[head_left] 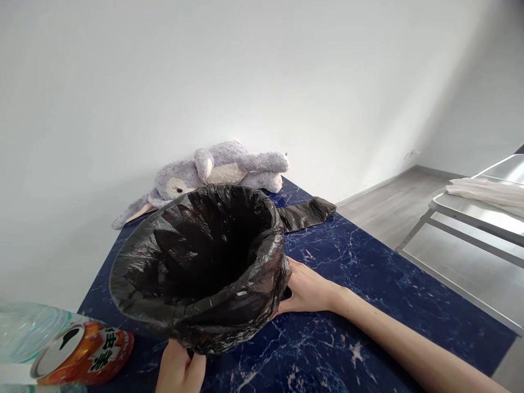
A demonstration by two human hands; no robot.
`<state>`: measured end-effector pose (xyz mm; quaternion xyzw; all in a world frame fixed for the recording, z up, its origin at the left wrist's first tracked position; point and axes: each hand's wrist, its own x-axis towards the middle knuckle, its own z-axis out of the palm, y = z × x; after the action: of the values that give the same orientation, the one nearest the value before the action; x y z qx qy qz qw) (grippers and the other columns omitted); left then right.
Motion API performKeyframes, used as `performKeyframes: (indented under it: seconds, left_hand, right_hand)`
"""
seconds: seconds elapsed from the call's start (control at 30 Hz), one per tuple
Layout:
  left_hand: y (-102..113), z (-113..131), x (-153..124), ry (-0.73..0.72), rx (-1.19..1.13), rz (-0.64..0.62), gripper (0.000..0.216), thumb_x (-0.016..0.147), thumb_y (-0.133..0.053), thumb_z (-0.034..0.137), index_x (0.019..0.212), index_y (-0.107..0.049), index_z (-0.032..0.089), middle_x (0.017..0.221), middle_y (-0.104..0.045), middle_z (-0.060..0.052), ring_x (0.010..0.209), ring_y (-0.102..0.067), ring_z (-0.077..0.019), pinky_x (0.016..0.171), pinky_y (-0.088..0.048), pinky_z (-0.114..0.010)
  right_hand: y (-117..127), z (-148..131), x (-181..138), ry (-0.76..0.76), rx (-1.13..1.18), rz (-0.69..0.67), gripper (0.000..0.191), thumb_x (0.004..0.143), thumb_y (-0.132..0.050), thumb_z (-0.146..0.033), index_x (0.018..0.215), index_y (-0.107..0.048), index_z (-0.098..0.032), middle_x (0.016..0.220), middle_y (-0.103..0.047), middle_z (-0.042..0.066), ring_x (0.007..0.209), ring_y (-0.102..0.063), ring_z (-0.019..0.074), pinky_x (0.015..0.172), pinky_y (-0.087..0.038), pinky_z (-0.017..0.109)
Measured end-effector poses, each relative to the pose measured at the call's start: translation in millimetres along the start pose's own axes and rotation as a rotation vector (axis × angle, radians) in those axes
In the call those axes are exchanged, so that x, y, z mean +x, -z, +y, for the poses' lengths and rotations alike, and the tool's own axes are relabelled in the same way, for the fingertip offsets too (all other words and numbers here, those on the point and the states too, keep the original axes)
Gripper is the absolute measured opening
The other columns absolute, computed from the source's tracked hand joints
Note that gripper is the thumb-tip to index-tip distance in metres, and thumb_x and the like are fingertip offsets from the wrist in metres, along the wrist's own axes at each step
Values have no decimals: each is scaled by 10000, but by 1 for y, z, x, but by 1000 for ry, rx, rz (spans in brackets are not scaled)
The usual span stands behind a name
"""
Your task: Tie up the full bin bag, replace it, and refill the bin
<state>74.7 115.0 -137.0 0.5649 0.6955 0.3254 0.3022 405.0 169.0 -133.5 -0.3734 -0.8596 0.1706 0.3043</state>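
Observation:
A trash bin lined with a black plastic bag (241,305) stands in front of me, its wide round mouth facing up and tilted toward me. The bag is folded over the rim and covers the outside. My right hand (303,286) grips the bin's right side, with the fingertips hidden behind the bag. At the near side, my left hand (180,367) holds the bin from below the folded edge, its fingers mostly out of sight under the plastic. Behind the bin, a flat folded strip of black bags (309,214) lies on the table.
The blue marbled table (327,256) reaches the white wall. A grey plush rabbit (221,166) lies at the back. An opened orange drink can (90,355) and a clear plastic bottle (33,327) are at the left. A white-framed chair (483,210) with a cloth stands right.

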Motion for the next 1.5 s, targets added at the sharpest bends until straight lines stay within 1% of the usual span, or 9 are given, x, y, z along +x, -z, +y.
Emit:
performKeyframes:
  seconds: [0.17,0.43,0.77,0.97,1.13,1.23,1.33,1.4,1.5]
  left_hand:
    - [-6,4,-5,-15,-15,61,881,827,-648,729,1544,-544,228,503,-511,-3,499,-534,-332,518,-427,-417]
    - [-7,12,-8,-56,-19,54,715,904,-590,683,1475,-598,252,458,-439,29,383,-399,-241,441,-328,-362]
    - [-2,6,0,-45,0,26,808,868,-641,709,1515,-581,229,491,-514,20,398,-467,-256,452,-398,-375]
    - [3,1,3,-49,-1,-22,848,810,-726,685,1514,-580,236,441,-433,45,372,-446,-253,426,-356,-370]
    - [0,1,-1,-41,-2,-11,848,890,-610,738,1554,-543,215,494,-491,20,407,-463,-268,459,-374,-388]
    - [2,7,-5,-52,-17,-45,834,914,-567,759,1524,-567,190,511,-488,19,403,-446,-253,461,-378,-379]
    - [6,20,-9,-47,-30,-109,831,924,-560,749,1527,-536,177,584,-558,2,418,-468,-239,482,-412,-376]
    - [8,29,-11,-28,-25,-134,862,940,-519,744,1575,-456,163,691,-644,-38,448,-504,-241,509,-443,-383]
    - [9,36,-15,-28,-25,-133,850,966,-483,703,1618,-375,169,995,-744,-141,514,-580,-243,580,-510,-408]
  right_hand:
    - [1,0,1,-1,7,2,901,848,-820,-686,1576,-533,-238,1637,-535,128,1511,-501,345,1299,-372,509]
    - [1,-1,1,-8,-8,2,982,822,-836,-696,1618,-485,-240,1659,-506,139,1514,-496,366,1282,-399,521]
    - [0,0,1,-9,15,-5,934,843,-811,-706,1595,-514,-237,1667,-497,131,1527,-478,365,1308,-353,531]
    - [1,-1,0,-9,0,-5,912,837,-817,-706,1560,-548,-221,1634,-536,145,1515,-496,352,1304,-363,517]
    - [1,-5,-1,-26,-31,2,800,826,-827,-702,1430,-659,-205,1536,-627,154,1482,-532,361,1275,-409,509]
    - [0,-5,-2,-23,-43,0,838,830,-818,-711,1478,-634,-213,1551,-613,160,1425,-588,370,1224,-468,510]
    - [-1,-6,-3,-29,-47,-17,1004,816,-785,-773,1613,-505,-229,1605,-561,169,1352,-640,381,1189,-498,520]
    - [1,-10,-5,-53,-62,-43,1036,826,-763,-783,1643,-461,-223,1559,-603,175,1306,-667,380,1186,-500,520]
    - [7,-28,-13,-80,-157,-98,823,948,-705,-683,1586,-526,-193,1492,-652,179,1337,-645,382,1196,-488,537]
